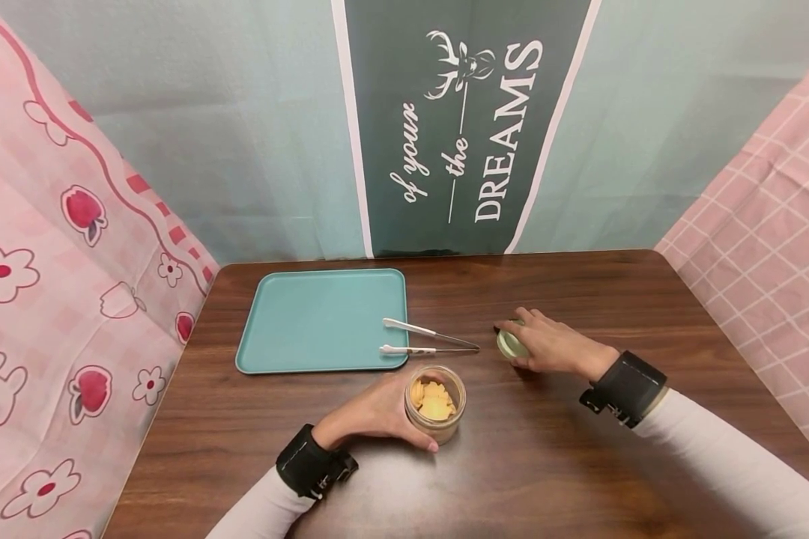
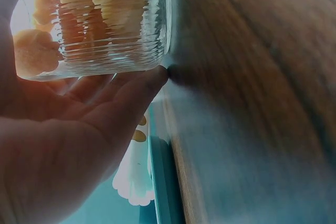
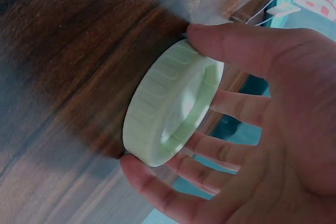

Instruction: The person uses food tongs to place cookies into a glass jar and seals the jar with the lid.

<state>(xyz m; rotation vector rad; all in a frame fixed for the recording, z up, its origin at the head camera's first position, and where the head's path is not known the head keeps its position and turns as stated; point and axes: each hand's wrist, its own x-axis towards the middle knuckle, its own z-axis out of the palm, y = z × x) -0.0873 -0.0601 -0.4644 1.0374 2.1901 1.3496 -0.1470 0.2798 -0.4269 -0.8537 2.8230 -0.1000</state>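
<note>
My left hand [image 1: 384, 408] wraps round the side of an uncapped glass jar [image 1: 460, 404], thumb at the front and fingers behind. Yellow, cookie-like pieces [image 1: 437, 403] fill part of the jar, and its ribbed wall [image 2: 113, 51] shows in the left wrist view. Farther right, my right hand [image 1: 553, 344] grips a pale green jar lid [image 3: 149, 103] by its ridged rim, thumb on one side and fingers on the other. The lid lies on the tabletop with its hollow side up.
A teal tray [image 1: 323, 322] occupies the back left of the brown wooden table [image 1: 539, 464]. White-tipped metal tongs [image 1: 438, 337] lie across its right edge, their joined end on the wood between jar and lid. Fabric curtains [image 1: 276, 135] border the table at the back and sides.
</note>
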